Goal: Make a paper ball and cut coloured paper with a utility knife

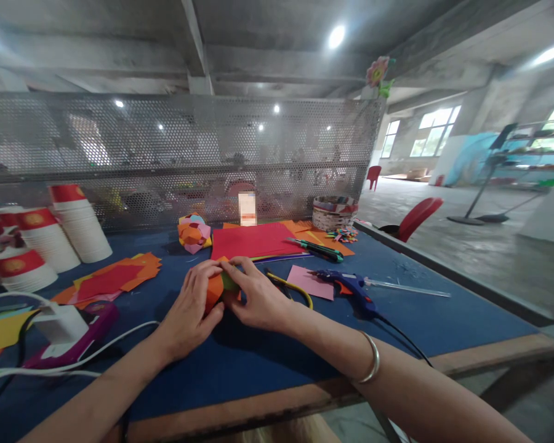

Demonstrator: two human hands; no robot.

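Observation:
My left hand [191,304] and my right hand [253,295] are both cupped around a small folded paper piece [216,288], orange with a bit of green, which rests on the blue table top [268,363]. The fingers of both hands curl over it and meet at its top. A silver bangle [372,360] sits on my right wrist. A finished multicoloured paper ball [192,233] lies just beyond my hands. A sheet of red paper [252,240] lies flat behind the piece.
A blue glue gun [351,288] and a pink paper square [310,283] lie to the right, with scissors [317,248] and a ruler [409,288]. Stacked paper cups [80,223] and loose orange sheets [113,277] are at left. A perforated metal screen [180,154] backs the table.

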